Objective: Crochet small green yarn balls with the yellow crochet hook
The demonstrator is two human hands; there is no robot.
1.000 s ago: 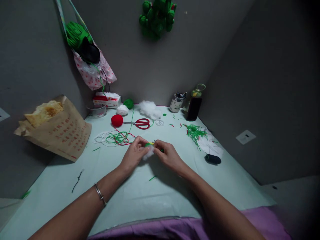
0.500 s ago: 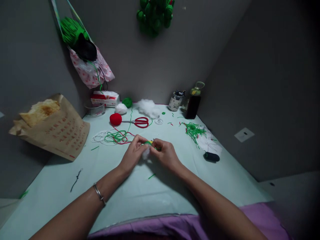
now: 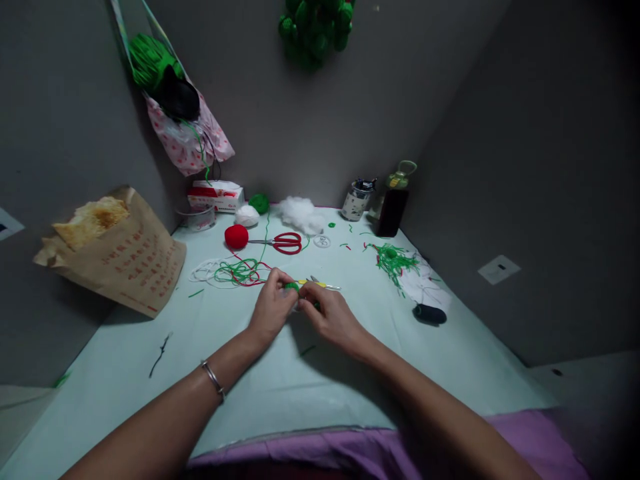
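Note:
A small green crocheted piece [image 3: 292, 287] is pinched between my two hands over the middle of the table. My left hand [image 3: 271, 305] grips it from the left, with thumb and fingers together. From the right, my right hand [image 3: 331, 312] has its fingertips pressed against the same piece, and a bit of green shows under them. Some white stuffing is barely visible between the hands; the fingers hide most of it. Just behind my right fingers lies a yellow-handled crochet hook [image 3: 326, 285] with another thin metal tip beside it.
Beyond the hands lie red-handled scissors [image 3: 287, 243], a red yarn ball [image 3: 236, 237], loose yarn strands [image 3: 235, 271] and white fiberfill [image 3: 301, 215]. A paper bag [image 3: 125, 257] stands left. Green yarn scraps [image 3: 393, 261] and a dark roll [image 3: 429, 315] lie right.
The white stuffing tuft that hung below my fingers is now mostly out of sight. My right fingers have shifted, and the crochet hook behind them shows more. The whole view has moved slightly.

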